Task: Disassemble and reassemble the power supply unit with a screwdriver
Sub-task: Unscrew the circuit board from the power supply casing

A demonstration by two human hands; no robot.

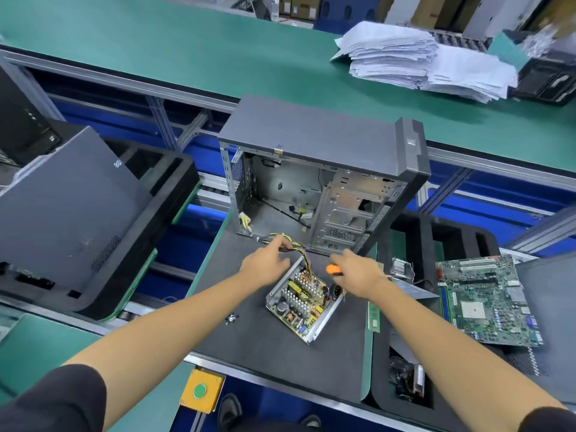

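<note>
Nearest on the desk (249, 347), the power supply unit (304, 302) lies uncovered — circuit board up. Beyond, the left hand (265, 260) grips its cable bundle (294, 247), likely clearing them, while the right hand (358, 272) clutches the orange-handled screwdriver (333, 269); farthest stands the gutted computer case (321, 188).

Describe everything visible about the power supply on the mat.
The power supply lies open on the dark mat, cover off, set at an angle. Its silvery metal tray holds a board with finned heat sinks, yellow parts and a dark capacitor. A bundle of yellow and black wires runs up from it into the left hand. The right hand, gripping an orange-handled screwdriver, hovers over its far corner.
</note>
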